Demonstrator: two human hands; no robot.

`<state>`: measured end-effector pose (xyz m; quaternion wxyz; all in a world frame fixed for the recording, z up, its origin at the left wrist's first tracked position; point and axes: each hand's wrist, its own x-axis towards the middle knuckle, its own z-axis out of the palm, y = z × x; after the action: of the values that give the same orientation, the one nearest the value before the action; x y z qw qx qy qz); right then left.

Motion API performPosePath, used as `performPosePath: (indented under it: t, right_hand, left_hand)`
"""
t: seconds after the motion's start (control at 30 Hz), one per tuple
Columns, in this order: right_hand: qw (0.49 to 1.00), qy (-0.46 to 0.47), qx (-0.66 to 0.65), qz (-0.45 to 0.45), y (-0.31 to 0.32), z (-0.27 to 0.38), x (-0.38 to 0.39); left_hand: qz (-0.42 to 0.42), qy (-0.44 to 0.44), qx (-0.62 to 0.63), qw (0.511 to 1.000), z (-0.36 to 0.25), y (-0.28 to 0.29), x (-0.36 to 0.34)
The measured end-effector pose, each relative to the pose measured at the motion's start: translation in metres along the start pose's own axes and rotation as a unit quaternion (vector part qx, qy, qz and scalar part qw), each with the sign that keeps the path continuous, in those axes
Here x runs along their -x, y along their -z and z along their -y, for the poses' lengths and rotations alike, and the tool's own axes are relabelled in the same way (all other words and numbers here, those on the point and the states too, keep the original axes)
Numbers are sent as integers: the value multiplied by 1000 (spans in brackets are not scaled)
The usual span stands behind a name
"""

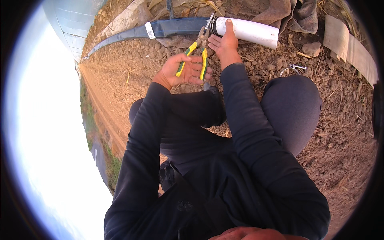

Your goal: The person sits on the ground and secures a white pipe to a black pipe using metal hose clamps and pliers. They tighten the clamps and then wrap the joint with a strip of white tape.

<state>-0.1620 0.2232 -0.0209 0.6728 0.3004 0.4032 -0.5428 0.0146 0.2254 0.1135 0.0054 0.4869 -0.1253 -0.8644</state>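
My left hand (180, 72) holds pliers with yellow and green handles (192, 49), the handles spread and the fingers loosely around them; the jaws are at a metal clamp (208, 23). That clamp sits where a flat dark blue hose (176, 27) meets a white plastic pipe (256, 32). My right hand (226, 47) is open just right of the pliers' jaws, fingers stretched out and thumb up against the white pipe's near end.
Dry cloddy soil (344, 120) surrounds my bent knees, with a spare wire clamp (300, 67) by the right knee. Crumpled sheeting (302, 16), flat strips (356, 56) and a stone (311, 49) lie at the upper right. A pale plastic-covered structure (64, 20) stands at upper left.
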Motion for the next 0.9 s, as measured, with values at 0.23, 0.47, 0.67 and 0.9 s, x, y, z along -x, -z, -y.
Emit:
performPosePath:
  t: [0.23,0.47,0.67,0.9]
  right_hand:
    - [1000,9,0,-4,0,-1,0]
    - [1000,7,1,-4,-1,0,1]
    - [1000,0,15,27,2,1,3]
    - [1000,9,6,5,0,1,3]
  left_hand:
    - [-25,-7,-26,999,0,-3,1]
    - [-16,-7,-35,999,0,-4,0]
    - [-15,-8,-43,999,-2,-4,-1]
    - [-36,-14,-48,998,0,-3,1]
